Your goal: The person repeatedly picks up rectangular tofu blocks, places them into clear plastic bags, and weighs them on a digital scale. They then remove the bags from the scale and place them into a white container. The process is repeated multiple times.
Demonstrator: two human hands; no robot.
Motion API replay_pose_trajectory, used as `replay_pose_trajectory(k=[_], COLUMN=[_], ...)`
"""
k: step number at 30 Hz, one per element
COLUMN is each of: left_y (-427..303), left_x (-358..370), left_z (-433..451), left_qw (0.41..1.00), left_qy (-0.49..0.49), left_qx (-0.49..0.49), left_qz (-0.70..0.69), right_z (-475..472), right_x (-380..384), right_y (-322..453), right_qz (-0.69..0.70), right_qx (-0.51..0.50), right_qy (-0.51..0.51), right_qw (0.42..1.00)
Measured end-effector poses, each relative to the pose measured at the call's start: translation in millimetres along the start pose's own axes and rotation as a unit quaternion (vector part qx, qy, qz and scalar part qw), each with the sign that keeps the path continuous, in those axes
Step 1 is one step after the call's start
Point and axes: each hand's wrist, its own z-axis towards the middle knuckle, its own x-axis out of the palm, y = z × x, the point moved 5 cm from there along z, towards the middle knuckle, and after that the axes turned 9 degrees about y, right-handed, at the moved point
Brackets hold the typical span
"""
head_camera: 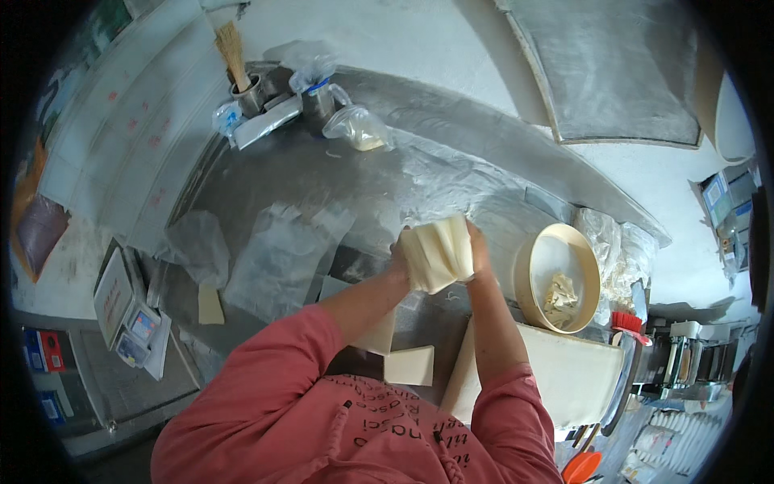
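Note:
Between my two hands is a thick, pale yellow stack of dough sheets (436,254), its layers curved and slightly fanned. My left hand (399,260) grips the stack's left side, most of its fingers hidden behind the dough. On the opposite side my right hand (479,251) grips it too. The stack is over a floury metal worktop (357,181). Flat pieces of cut dough sheet (409,366) lie near my body, partly beneath my left forearm. A broad slab of layered dough sheet (562,375) rests by my right forearm.
A round sieve (525,284) holding dough scraps (561,296) stands at right, near a red brush (627,323). Clear plastic bags (272,260) lie at left, beside a scale (115,296). At the back are a metal pitcher (317,109) and a straw brush (231,51) in a metal cup.

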Motion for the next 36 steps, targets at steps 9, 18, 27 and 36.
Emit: replay_pose_trajectory(k=[9, 18, 27, 36], left_y=[-31.1, -10.4, -30.5, -15.3], left_x=[24.4, 132.0, 87.4, 67.2], left_z=[-39.9, -60.5, -64.5, -58.1], left_qw=[0.946, 0.840, 0.957, 0.951], left_qy=[-0.231, 0.033, 0.082, 0.041], left_qx=[-0.049, 0.033, -0.250, -0.115], left_qz=[0.220, 0.541, 0.118, 0.283], right_z=[-2.8, -8.9, -50.5, -35.4], right_x=[-47.2, -16.5, 82.5, -12.8], right_y=[-23.6, -28.4, 92.5, -22.6], right_qz=[0.110, -0.626, -0.680, 0.138], right_qx=[-0.192, -0.236, -0.093, 0.186], right_qy=[0.124, -0.110, 0.104, 0.054], right_qw=[0.967, 0.735, 0.719, 0.971])
